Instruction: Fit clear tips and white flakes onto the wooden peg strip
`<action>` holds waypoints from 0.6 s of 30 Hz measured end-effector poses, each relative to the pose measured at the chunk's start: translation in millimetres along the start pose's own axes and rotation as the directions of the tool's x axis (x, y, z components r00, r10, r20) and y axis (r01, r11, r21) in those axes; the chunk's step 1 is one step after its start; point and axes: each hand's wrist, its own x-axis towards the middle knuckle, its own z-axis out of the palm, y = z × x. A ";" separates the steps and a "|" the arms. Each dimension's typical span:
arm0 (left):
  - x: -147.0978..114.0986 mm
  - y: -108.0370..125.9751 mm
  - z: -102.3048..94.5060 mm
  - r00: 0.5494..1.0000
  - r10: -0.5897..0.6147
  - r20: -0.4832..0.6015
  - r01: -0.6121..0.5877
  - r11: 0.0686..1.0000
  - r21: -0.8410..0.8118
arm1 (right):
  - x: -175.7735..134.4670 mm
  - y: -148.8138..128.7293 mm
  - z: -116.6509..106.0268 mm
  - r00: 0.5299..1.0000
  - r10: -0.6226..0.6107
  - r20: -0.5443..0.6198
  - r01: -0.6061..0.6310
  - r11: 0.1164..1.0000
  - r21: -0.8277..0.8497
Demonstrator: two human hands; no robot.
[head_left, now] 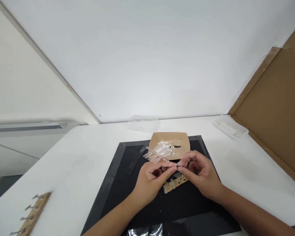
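Observation:
My left hand is closed in a pinch on a clear plastic strip with several thin blade-like pieces along its side. The strip slants up and left from my fingers, over the near edge of a brown paper tray. My right hand pinches a small clear plastic piece at the strip's near end, its fingertips meeting those of my left hand. Just below both hands lies a wooden strip bearing small metal and clear fittings, partly hidden by my right hand. White and clear bits lie in the paper tray.
A black mat lies under my hands on the white table. Another wooden strip with metal pegs is at the lower left. Clear plastic packaging sits at the back, a white tray at the right, beside a cardboard panel.

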 end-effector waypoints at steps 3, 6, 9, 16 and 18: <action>-0.1 -0.3 0.6 1.000 -0.005 -0.004 0.005 1.000 0.002 | -0.4 -0.5 -1.1 0.997 -0.073 0.018 0.074 0.996 -0.056; -0.8 0.4 0.7 1.000 0.016 0.004 -0.016 1.000 0.003 | 0.1 -0.6 -2.8 0.992 -0.116 0.042 0.119 0.990 -0.071; -1.5 2.6 0.9 0.998 0.058 0.021 -0.059 0.998 0.009 | 1.3 0.9 -3.6 0.995 -0.093 0.029 0.094 0.994 -0.049; -0.3 7.3 0.5 0.957 0.291 0.011 -0.291 0.955 0.058 | 5.1 2.8 -6.0 0.980 0.179 0.084 -0.190 0.968 0.162; 0.2 8.1 0.2 0.937 0.349 0.010 -0.349 0.935 0.069 | 6.6 0.8 -7.2 0.963 0.235 0.130 -0.260 0.939 0.225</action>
